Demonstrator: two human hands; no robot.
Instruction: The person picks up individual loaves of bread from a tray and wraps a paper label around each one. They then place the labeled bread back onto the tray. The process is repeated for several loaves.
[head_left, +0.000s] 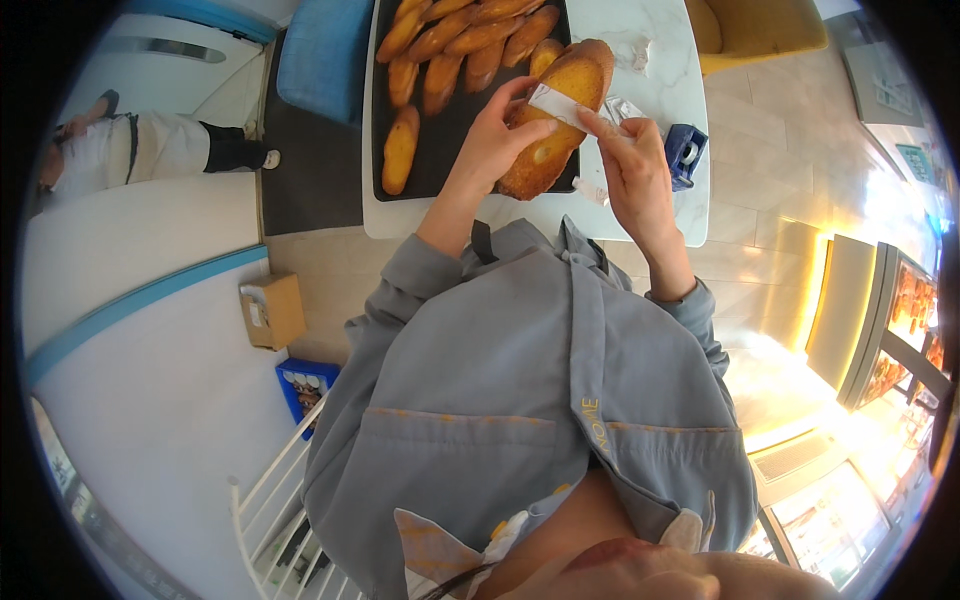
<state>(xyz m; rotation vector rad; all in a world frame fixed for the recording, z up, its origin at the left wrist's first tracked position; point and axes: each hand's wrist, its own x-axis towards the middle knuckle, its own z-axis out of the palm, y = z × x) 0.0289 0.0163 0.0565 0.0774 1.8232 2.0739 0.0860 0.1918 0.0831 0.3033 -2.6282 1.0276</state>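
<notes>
Both my hands are at a large golden-brown baked piece, seemingly a long flat cake or bread, over the right edge of a black baking tray. My left hand grips its left side, with the thumb on a white paper strip that lies across its top. The fingers of my right hand pinch the strip's right end. Several smaller elongated baked pieces lie on the tray. A blue tape dispenser stands on the marble-look table, right of my right hand.
Crumpled white paper pieces lie on the table. A blue chair stands at the left, a mustard chair at the upper right. A cardboard box and a blue crate are on the floor. Another person is at the far left.
</notes>
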